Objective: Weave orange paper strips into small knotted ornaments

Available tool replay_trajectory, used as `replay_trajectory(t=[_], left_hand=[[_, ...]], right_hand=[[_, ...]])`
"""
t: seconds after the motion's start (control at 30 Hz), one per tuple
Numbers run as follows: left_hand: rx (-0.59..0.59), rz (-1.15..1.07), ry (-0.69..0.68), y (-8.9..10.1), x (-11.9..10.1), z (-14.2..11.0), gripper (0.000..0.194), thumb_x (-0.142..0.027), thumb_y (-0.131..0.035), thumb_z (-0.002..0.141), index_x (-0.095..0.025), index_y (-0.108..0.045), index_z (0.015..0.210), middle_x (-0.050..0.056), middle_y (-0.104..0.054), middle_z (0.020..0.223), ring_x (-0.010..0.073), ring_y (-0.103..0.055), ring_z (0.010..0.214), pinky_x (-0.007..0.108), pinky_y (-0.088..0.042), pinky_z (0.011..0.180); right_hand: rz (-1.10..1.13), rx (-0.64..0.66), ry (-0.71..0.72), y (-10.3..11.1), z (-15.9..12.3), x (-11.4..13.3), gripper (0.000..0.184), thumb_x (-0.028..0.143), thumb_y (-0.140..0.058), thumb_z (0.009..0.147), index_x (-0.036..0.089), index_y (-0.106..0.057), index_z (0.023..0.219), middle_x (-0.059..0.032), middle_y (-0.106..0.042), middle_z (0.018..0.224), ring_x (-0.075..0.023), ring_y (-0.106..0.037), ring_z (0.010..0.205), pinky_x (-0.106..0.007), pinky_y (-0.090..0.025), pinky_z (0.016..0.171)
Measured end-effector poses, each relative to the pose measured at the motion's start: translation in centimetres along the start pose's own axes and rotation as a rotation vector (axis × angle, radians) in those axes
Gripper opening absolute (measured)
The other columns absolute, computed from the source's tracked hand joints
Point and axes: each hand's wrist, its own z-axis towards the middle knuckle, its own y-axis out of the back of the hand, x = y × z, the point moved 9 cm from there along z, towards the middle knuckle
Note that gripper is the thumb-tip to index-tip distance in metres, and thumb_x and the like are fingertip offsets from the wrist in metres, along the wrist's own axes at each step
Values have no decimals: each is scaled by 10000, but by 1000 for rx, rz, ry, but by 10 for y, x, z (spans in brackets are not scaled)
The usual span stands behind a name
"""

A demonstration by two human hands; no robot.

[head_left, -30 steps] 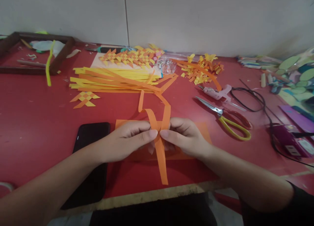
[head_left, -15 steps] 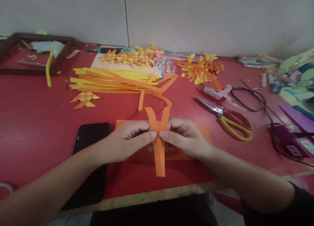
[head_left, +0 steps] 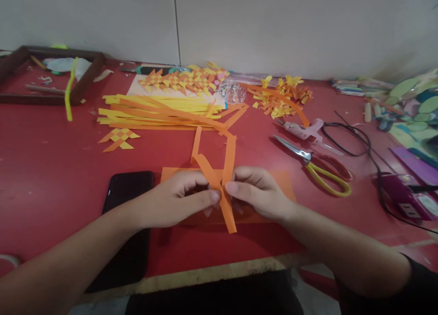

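My left hand point(head_left: 178, 198) and my right hand point(head_left: 256, 191) meet at the middle of the red table point(head_left: 51, 178), both pinched on crossing orange paper strips point(head_left: 219, 178). The strips rise in two arms above my fingers, and one tail hangs below them. They are held over a flat orange paper sheet point(head_left: 280, 182) lying on the table. Thumbs and forefingers of both hands press the strips where they cross.
A black phone point(head_left: 126, 223) lies left of my hands. Yellow and orange strips point(head_left: 153, 112) are piled behind, with woven pieces point(head_left: 181, 80) and a small woven piece point(head_left: 118, 139). Scissors point(head_left: 318, 166), a glue gun point(head_left: 304, 130), cables and a wooden frame point(head_left: 51, 73) lie around.
The hanging tail of the strip has shortened as it was drawn up through my fingers, and the upper arms now stand taller and straighter. Both hands stayed in place.
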Motion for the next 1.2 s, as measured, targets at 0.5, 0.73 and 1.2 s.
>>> replay_trajectory(t=[0.5,0.73,1.2], left_hand=[[28,-1,5,-3,-2,-1,309,-359,-499,963,-147,-625,776,25,-667,759,125,-620,728,222,-485,697],[-35,31,17,3,2,-1,196,-299,-584,911,-152,-642,796,-2,-641,703,112,-588,661,206,-473,625],[-93,-233,86,7,10,3,131,-186,-663,819,-152,-718,705,-11,-672,602,103,-606,570,215,-506,620]], right_hand=[[-137,-112,63,8,2,6,359,460,-685,838,171,-547,676,58,-502,483,-55,-430,409,-177,-307,381],[-83,6,10,-4,0,5,353,436,-684,837,177,-527,656,51,-513,505,-52,-415,412,-182,-287,379],[-117,-42,88,-2,0,8,322,386,-682,858,172,-540,663,60,-489,506,-46,-395,401,-181,-287,380]])
